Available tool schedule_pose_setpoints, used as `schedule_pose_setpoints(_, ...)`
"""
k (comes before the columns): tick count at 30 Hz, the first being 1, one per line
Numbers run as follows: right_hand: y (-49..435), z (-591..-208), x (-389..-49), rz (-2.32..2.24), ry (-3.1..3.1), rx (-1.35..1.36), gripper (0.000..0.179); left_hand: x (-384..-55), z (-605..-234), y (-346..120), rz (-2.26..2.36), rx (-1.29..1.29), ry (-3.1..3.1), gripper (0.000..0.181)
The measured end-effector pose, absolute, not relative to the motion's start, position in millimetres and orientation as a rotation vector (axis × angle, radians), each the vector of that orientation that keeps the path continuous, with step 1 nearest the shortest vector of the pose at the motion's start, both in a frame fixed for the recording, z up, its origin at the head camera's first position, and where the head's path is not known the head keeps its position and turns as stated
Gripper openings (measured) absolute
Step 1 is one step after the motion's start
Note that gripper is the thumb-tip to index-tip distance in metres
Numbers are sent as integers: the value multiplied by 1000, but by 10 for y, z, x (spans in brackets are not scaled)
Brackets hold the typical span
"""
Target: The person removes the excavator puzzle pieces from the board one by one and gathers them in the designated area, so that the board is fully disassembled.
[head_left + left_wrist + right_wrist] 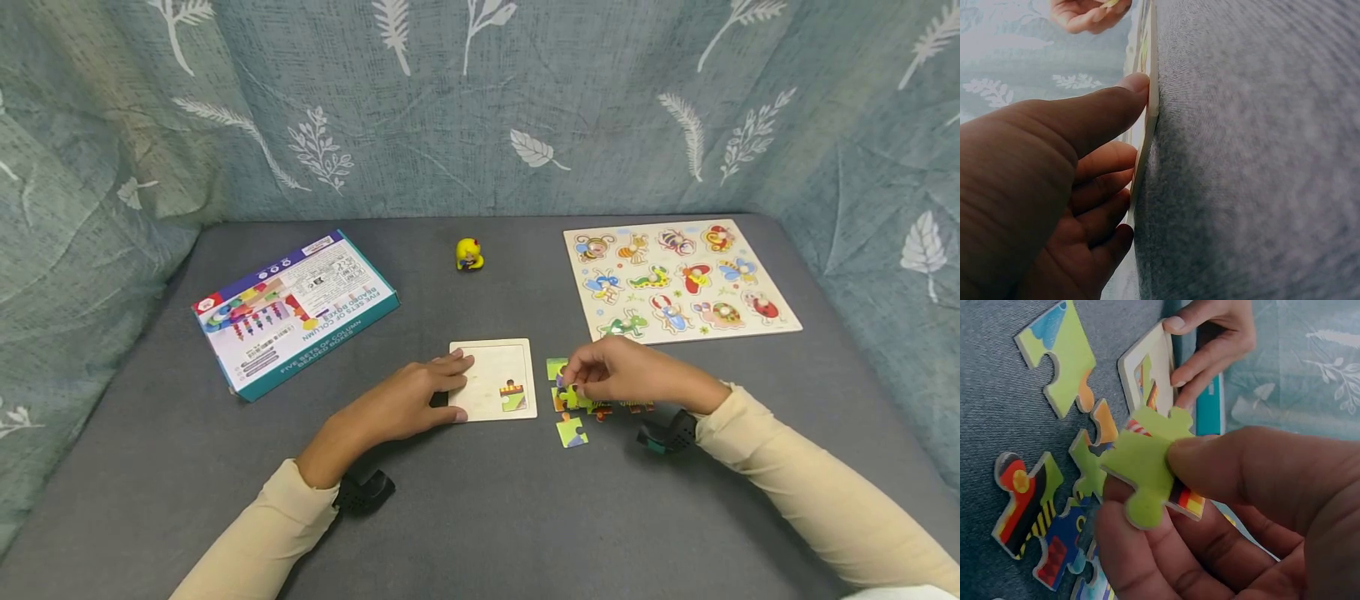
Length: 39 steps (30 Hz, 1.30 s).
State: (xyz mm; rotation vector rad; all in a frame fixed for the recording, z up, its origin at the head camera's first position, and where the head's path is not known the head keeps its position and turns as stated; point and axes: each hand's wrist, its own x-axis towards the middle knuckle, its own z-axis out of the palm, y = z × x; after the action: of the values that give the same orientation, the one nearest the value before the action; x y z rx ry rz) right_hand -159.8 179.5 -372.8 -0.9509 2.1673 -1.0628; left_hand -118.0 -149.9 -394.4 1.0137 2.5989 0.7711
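My left hand (416,393) rests at the left side of a square wooden puzzle tray (480,354), its fingers over the rim and its thumb at the near left corner. A single jigsaw piece (513,402), green with a red and yellow band, lies in the tray's lower right corner. To the right of the tray, my right hand (622,375) pinches a mostly green jigsaw piece (1144,456) between thumb and fingers. Below that hand several loose jigsaw pieces (1029,500) lie close together, partly hidden by it. One green and blue piece (572,432) lies nearest me.
A beaded-column toy box (300,312) lies at the left. Farther back stands a small yellow toy figure (468,254). An insect peg board (675,283) lies at the back right. A patterned curtain (480,108) hangs behind the grey table (480,508).
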Motion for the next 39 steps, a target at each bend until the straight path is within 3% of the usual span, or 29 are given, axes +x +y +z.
schedule_pose_setpoints(39, 1941, -3630, -1480, -819, 2051, -993, 15, -1183, -3972, -1520, 774, 1025, 2614, 51)
